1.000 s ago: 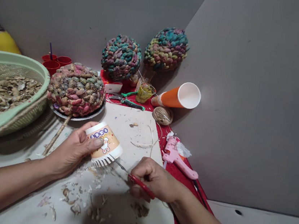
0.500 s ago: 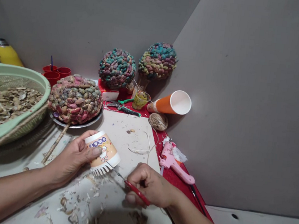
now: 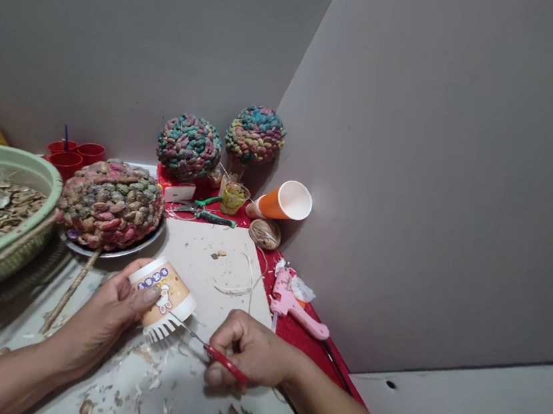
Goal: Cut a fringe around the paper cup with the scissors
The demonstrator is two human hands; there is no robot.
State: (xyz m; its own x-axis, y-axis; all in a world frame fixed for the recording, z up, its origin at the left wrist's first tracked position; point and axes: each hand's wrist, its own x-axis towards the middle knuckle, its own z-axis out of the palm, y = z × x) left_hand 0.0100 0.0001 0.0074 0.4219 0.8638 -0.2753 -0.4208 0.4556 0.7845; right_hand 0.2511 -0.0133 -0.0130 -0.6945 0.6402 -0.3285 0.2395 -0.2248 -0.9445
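A paper cup [image 3: 176, 289] with a printed rabbit lies tilted in my left hand [image 3: 112, 314], the thumb pressed on its side. Narrow strips are cut along part of its rim and splay outward. My right hand [image 3: 253, 352] is closed round the red handles of a pair of scissors [image 3: 224, 362]. The scissor blades reach the cup's rim beside the cut strips. Paper scraps and shell bits are scattered on the pale board [image 3: 206, 245] below.
At the left are a green basket [image 3: 50, 196] of shells and a multicoloured shell ball [image 3: 112, 207] on a metal dish. Pliers [image 3: 214, 218], orange cups [image 3: 274, 204], twine [image 3: 265, 234] and a pink glue gun [image 3: 299, 307] lie beyond. Two more balls stand behind.
The view has shifted, so most things appear further left and somewhat lower. Both hands still hold the cup and scissors, with the blades at the rim in nearly the same place.
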